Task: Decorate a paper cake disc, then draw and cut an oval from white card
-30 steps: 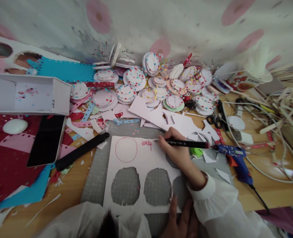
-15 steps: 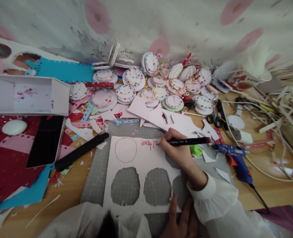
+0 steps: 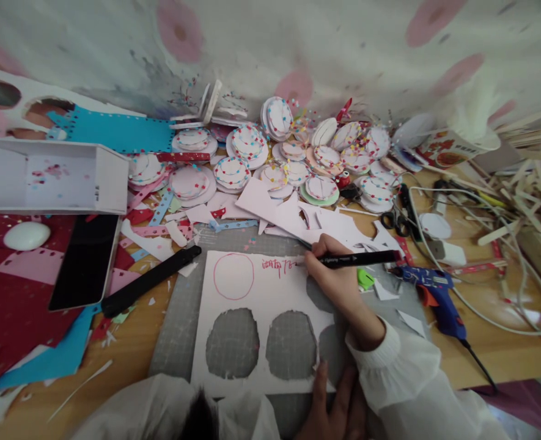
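Right hand (image 3: 332,278), fingers pinched round slim black marker (image 3: 357,259), tip on matte white card (image 3: 261,293) with ragged round holes. Left hand (image 3: 337,406) flat, pressing card's near edge on gridded grey mat (image 3: 178,324).

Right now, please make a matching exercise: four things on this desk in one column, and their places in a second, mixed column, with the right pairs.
1. pen
2. glue gun
3. phone
4. scissors

a. left, by the red paper
b. in the right hand
c. right of the white sheet
d. far right, near the decorated discs

Pairs: 1-b, 2-c, 3-a, 4-d
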The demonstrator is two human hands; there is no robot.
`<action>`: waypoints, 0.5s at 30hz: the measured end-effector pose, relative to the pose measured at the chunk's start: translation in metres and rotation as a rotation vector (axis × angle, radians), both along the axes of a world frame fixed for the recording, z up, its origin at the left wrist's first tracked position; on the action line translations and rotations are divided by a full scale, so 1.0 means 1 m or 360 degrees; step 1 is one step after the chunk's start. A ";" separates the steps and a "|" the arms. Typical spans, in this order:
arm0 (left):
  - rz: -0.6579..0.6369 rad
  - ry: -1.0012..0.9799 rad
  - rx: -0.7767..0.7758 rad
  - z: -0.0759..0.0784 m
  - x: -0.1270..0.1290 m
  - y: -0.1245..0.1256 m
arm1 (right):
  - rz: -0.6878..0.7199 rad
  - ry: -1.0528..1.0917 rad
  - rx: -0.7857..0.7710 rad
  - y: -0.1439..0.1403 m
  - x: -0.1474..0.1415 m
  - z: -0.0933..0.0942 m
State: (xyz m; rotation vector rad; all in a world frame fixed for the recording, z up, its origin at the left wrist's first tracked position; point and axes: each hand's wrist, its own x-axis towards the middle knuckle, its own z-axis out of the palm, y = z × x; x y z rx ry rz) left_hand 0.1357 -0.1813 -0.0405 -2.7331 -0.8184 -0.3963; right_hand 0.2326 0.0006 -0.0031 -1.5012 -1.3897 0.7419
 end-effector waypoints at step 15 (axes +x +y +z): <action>-0.0001 0.0023 -0.0060 -0.002 0.002 -0.003 | -0.0024 -0.0080 0.0037 0.000 0.001 0.000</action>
